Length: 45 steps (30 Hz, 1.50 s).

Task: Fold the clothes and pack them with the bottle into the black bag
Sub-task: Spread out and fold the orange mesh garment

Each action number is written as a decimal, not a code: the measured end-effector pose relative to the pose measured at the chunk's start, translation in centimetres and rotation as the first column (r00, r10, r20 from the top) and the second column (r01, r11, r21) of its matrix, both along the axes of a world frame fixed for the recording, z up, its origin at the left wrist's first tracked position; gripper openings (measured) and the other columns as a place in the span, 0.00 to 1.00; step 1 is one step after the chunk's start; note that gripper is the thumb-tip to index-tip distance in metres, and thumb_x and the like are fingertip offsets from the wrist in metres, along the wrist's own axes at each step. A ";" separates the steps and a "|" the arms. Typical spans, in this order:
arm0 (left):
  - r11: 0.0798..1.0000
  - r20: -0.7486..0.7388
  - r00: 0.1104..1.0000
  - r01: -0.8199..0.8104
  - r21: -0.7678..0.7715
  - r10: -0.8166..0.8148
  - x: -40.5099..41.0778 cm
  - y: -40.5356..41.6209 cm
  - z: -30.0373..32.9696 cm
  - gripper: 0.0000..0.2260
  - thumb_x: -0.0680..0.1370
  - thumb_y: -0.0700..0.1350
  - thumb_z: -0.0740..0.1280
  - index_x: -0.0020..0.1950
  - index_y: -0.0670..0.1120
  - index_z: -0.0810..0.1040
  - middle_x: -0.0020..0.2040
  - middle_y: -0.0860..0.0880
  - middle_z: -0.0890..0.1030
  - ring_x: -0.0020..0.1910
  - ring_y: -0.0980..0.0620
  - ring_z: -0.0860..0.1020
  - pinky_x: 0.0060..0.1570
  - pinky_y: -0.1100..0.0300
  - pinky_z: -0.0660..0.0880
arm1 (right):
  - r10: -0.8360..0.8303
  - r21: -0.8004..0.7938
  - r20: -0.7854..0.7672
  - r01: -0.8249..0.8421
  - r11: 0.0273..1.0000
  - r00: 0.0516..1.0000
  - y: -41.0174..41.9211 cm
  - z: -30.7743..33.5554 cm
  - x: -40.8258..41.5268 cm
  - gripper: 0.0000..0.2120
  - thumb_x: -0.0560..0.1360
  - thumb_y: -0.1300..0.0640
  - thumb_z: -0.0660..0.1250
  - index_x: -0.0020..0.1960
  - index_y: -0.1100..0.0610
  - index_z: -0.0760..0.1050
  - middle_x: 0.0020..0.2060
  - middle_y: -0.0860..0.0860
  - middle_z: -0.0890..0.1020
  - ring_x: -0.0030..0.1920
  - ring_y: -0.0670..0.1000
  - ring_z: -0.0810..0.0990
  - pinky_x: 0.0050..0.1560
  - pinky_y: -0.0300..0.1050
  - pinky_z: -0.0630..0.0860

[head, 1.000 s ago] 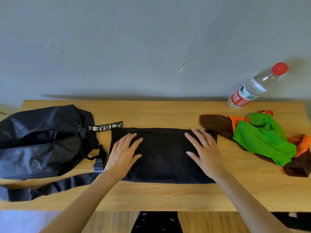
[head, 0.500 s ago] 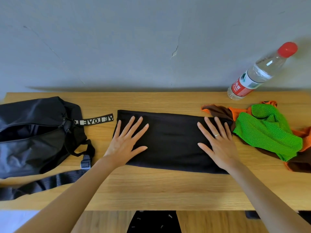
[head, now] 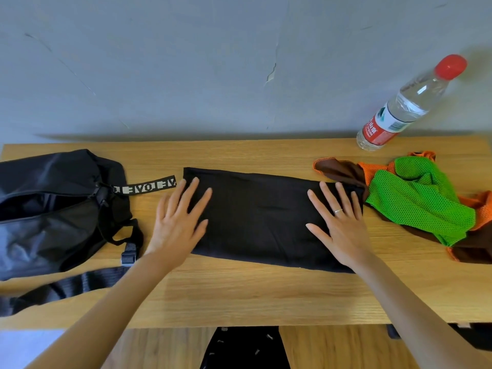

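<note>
Black cloth [head: 261, 217] lies folded into a long flat rectangle at the centre of the table [head: 239, 296]. Left hand [head: 178, 222] flat, fingers straight and spread, pressing the cloth's left end. Right hand [head: 340, 225] likewise flat and spread on the right end; ring on 1 finger. Bag [head: 53, 209] on the table's left, zip mouth gaping, strap [head: 145, 187] with lettering pointing toward the cloth. Mesh clothes [head: 420, 201], green, orange and brown, in an unfolded heap just right of the cloth. Bottle [head: 407, 107], red cap, stands at the far right edge by the wall.
</note>
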<state>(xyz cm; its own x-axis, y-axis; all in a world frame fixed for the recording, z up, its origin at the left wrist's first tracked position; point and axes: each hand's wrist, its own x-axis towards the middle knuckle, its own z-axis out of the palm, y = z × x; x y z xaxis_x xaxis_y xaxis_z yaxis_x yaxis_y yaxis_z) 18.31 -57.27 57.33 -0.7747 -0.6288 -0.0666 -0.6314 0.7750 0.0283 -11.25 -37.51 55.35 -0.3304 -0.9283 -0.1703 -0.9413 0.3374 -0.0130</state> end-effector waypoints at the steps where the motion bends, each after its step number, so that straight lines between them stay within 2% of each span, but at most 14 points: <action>1: 1.000 -0.006 1.000 -0.018 0.010 0.018 -1.0 0.8 0.2 0.28 0.77 0.53 0.59 0.76 0.49 0.59 0.75 0.42 0.59 0.74 0.40 0.58 0.65 0.40 0.63 | -0.002 -0.010 0.002 0.002 1.000 1.000 -0.1 0.1 0.0 0.32 0.78 0.34 0.41 0.77 0.47 0.51 0.77 0.52 0.53 0.77 0.59 0.46 0.74 0.61 0.49; 4: 0.990 0.040 0.992 -0.121 0.069 0.118 -4.5 3.5 0.8 0.31 0.76 0.58 0.60 0.77 0.51 0.55 0.76 0.41 0.58 0.72 0.38 0.61 0.60 0.41 0.69 | 0.061 -0.045 -0.003 -0.061 0.997 0.998 -0.8 0.8 0.1 0.32 0.77 0.36 0.47 0.77 0.48 0.53 0.77 0.53 0.54 0.77 0.58 0.47 0.74 0.61 0.49; 8: 0.964 0.230 0.954 -0.228 0.135 0.193 -7.3 5.7 0.5 0.37 0.76 0.68 0.49 0.77 0.52 0.38 0.77 0.42 0.43 0.75 0.37 0.48 0.65 0.38 0.63 | 0.201 -0.040 0.016 -0.200 0.979 0.980 -2.2 1.2 0.7 0.31 0.77 0.37 0.50 0.77 0.47 0.53 0.77 0.51 0.54 0.77 0.57 0.48 0.74 0.61 0.48; 14: 0.984 0.278 0.959 -0.100 0.150 0.055 -6.8 3.9 -0.9 0.41 0.69 0.72 0.41 0.73 0.53 0.29 0.76 0.41 0.34 0.74 0.35 0.37 0.67 0.30 0.48 | 0.170 0.036 0.031 -0.171 0.985 0.985 -1.5 1.0 1.6 0.31 0.76 0.35 0.48 0.76 0.46 0.55 0.76 0.50 0.56 0.76 0.57 0.53 0.73 0.60 0.56; 18: 0.969 0.246 0.956 0.106 0.223 -0.161 -6.4 -0.3 -0.7 0.41 0.70 0.72 0.47 0.72 0.57 0.28 0.76 0.45 0.32 0.74 0.40 0.33 0.69 0.30 0.45 | 0.161 0.005 0.013 -0.161 0.987 0.987 0.1 1.5 3.1 0.30 0.75 0.35 0.51 0.74 0.47 0.62 0.72 0.53 0.66 0.67 0.59 0.67 0.62 0.57 0.67; 21: 0.937 0.198 0.942 0.213 0.277 -0.272 -6.5 -2.8 0.1 0.43 0.72 0.69 0.59 0.73 0.58 0.32 0.77 0.47 0.34 0.74 0.44 0.33 0.70 0.33 0.41 | 0.207 -0.064 0.009 -0.206 0.976 0.978 0.7 1.5 4.2 0.27 0.77 0.38 0.53 0.70 0.50 0.69 0.63 0.55 0.74 0.55 0.58 0.75 0.52 0.53 0.73; 24: 0.958 0.150 0.958 0.215 0.188 -0.245 -6.6 -2.9 1.2 0.42 0.73 0.63 0.65 0.77 0.56 0.41 0.78 0.46 0.41 0.76 0.44 0.40 0.73 0.40 0.45 | 0.234 -0.126 0.011 -0.231 0.965 0.972 0.0 1.8 4.6 0.24 0.78 0.41 0.53 0.66 0.53 0.73 0.58 0.55 0.75 0.52 0.56 0.76 0.49 0.51 0.73; 28: 0.985 0.047 0.985 0.160 0.068 -0.163 -5.2 -0.3 1.2 0.35 0.71 0.60 0.69 0.74 0.52 0.62 0.72 0.44 0.64 0.70 0.43 0.63 0.63 0.46 0.68 | 0.318 -0.121 0.070 -0.309 0.943 0.945 -2.9 2.3 4.3 0.22 0.80 0.46 0.52 0.70 0.52 0.68 0.68 0.52 0.70 0.67 0.54 0.68 0.66 0.51 0.67; 30: 0.993 0.060 0.992 0.104 0.054 -0.108 -4.2 0.8 0.6 0.34 0.69 0.63 0.69 0.72 0.50 0.67 0.68 0.44 0.69 0.64 0.43 0.69 0.57 0.47 0.72 | 0.368 -0.083 0.092 -0.361 0.929 0.925 -4.5 2.1 4.0 0.22 0.81 0.47 0.52 0.73 0.51 0.64 0.73 0.50 0.64 0.73 0.52 0.60 0.72 0.49 0.57; 32: 0.996 0.073 0.995 0.061 0.058 -0.065 -3.6 1.2 0.2 0.35 0.68 0.64 0.66 0.71 0.49 0.69 0.68 0.43 0.70 0.64 0.42 0.70 0.57 0.47 0.72 | 0.378 -0.047 0.115 -0.375 0.926 0.919 -5.5 1.9 3.9 0.24 0.80 0.47 0.52 0.75 0.50 0.60 0.75 0.49 0.60 0.75 0.51 0.56 0.74 0.50 0.56; 34: 0.994 0.090 0.992 0.077 0.079 -0.084 -3.4 1.0 0.1 0.37 0.69 0.65 0.65 0.73 0.49 0.65 0.71 0.42 0.67 0.69 0.41 0.67 0.63 0.45 0.68 | 0.369 -0.029 0.115 -0.368 0.929 0.922 -6.0 1.8 4.0 0.24 0.79 0.47 0.52 0.74 0.50 0.61 0.75 0.49 0.62 0.74 0.51 0.59 0.72 0.51 0.60; 37: 0.973 0.103 0.980 0.151 0.172 -0.170 -3.7 -0.1 0.0 0.38 0.72 0.64 0.64 0.77 0.53 0.53 0.77 0.45 0.54 0.76 0.44 0.53 0.73 0.47 0.51 | 0.351 -0.026 0.084 -0.350 0.936 0.933 -5.6 2.1 4.4 0.23 0.80 0.45 0.50 0.71 0.50 0.67 0.71 0.50 0.69 0.67 0.53 0.69 0.66 0.51 0.68; 41: 0.923 0.089 0.945 0.282 0.262 -0.314 -4.5 -2.1 0.0 0.39 0.73 0.63 0.64 0.77 0.57 0.46 0.78 0.50 0.45 0.77 0.50 0.42 0.74 0.47 0.40 | 0.342 -0.083 0.064 -0.337 0.938 0.937 -4.1 1.7 5.0 0.22 0.79 0.46 0.51 0.68 0.52 0.71 0.63 0.53 0.74 0.56 0.54 0.73 0.56 0.50 0.74; 45: 0.866 0.093 0.905 0.361 0.345 -0.415 -5.8 -4.0 -0.1 0.39 0.74 0.60 0.66 0.76 0.59 0.44 0.77 0.54 0.40 0.75 0.55 0.35 0.72 0.46 0.34 | 0.338 -0.136 0.049 -0.329 0.934 0.940 -3.6 1.6 5.0 0.21 0.78 0.47 0.52 0.65 0.53 0.74 0.58 0.53 0.77 0.52 0.53 0.74 0.50 0.49 0.76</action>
